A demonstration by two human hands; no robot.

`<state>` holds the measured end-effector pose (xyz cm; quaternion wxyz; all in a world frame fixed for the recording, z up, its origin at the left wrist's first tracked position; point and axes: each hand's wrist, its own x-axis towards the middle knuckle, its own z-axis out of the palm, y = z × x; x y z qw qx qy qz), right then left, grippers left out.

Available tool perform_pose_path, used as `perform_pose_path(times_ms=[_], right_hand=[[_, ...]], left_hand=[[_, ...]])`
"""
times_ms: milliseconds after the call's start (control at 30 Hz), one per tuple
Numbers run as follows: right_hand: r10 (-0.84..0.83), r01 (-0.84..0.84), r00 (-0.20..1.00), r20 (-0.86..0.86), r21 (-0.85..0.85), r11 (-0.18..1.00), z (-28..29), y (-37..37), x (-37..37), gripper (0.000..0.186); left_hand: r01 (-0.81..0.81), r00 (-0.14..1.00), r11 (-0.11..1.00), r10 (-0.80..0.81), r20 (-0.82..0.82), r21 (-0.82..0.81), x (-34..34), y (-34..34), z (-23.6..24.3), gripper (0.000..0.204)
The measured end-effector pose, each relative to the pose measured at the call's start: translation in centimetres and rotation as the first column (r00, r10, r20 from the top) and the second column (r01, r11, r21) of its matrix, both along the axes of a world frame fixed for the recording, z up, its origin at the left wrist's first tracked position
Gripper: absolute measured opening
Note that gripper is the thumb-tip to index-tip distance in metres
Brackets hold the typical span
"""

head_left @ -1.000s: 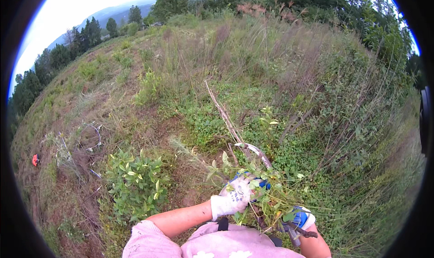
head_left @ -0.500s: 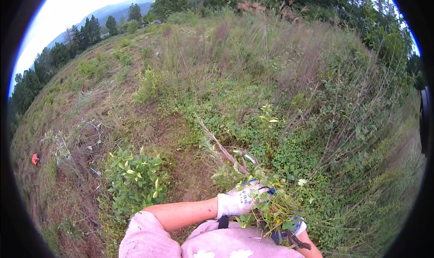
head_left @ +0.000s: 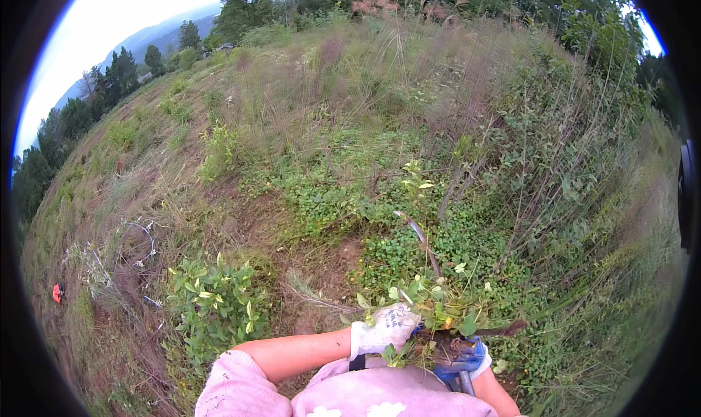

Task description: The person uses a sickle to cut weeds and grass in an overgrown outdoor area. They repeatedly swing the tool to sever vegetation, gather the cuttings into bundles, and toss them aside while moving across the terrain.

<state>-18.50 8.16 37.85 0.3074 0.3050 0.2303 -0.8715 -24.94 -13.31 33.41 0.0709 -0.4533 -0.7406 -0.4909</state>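
Inspected at lower centre, close in front of pale pink knitted top (head_left: 394,396): tangled bundle of green leafy stems with brown woody bits (head_left: 437,316), located between and over both hands. Left hand in white knit glove with blue-coated fingers (head_left: 387,328): closed, fingers clamped on near-left side of bundle. Right hand in blue-coated glove with white cuff (head_left: 471,358): set against lower right of bundle, below brown clump; finger closure partly hidden, cannot tell whether clamped. Just under right glove: short grey smooth rod (head_left: 465,383). Projecting rightward above right glove: dark brown rough stick (head_left: 505,329). Rising beyond bundle: narrow curved grey-brown strip (head_left: 422,240), lower end lost among leaves, link to rod not determinable. Left of hands, well apart: rounded green leafy shrub (head_left: 214,304). Farther left, on brown cut-over ground: thin whitish hoop (head_left: 152,243) and small orange-red object (head_left: 58,293), kind not determinable.
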Motion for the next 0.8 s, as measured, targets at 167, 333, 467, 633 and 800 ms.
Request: perform_pose_path(times_ms=[167, 333, 467, 633, 800], right_hand=[[-0.042, -0.160, 0.914, -0.404, -0.454, 0.876, 1.9, -1.7, -2.9, 0.038], [-0.220, 0.061, 0.859, -0.462, -0.336, 0.940, 1.3, -0.3, -4.1, 0.043], [-0.290, 0.172, 0.922, -0.256, -0.399, 0.901, -1.1, -0.1, -4.4, 0.036], [-0.250, 0.177, 0.955, -0.161, -0.365, 0.914, -4.4, -2.4, -4.7, 0.027], [-0.278, 0.236, 0.958, -0.065, -0.363, 0.901, -7.4, -5.7, -7.1, 0.026]], left_hand=[[-0.347, 0.937, 0.920, 0.332, -0.110, -0.181, -4.2, -1.3, 4.8, 0.038], [-0.587, 0.793, 0.572, 0.550, 0.263, 0.573, -11.2, -9.9, 13.4, 0.043], [0.131, 0.970, 0.430, -0.243, -0.025, 0.893, -12.5, -17.2, 20.1, 0.041], [-0.330, 0.884, 0.222, 0.414, 0.218, 0.918, -10.6, -19.5, 23.0, 0.041], [-0.275, 0.862, 0.215, 0.486, 0.141, 0.937, -9.5, -21.7, 22.8, 0.038]])
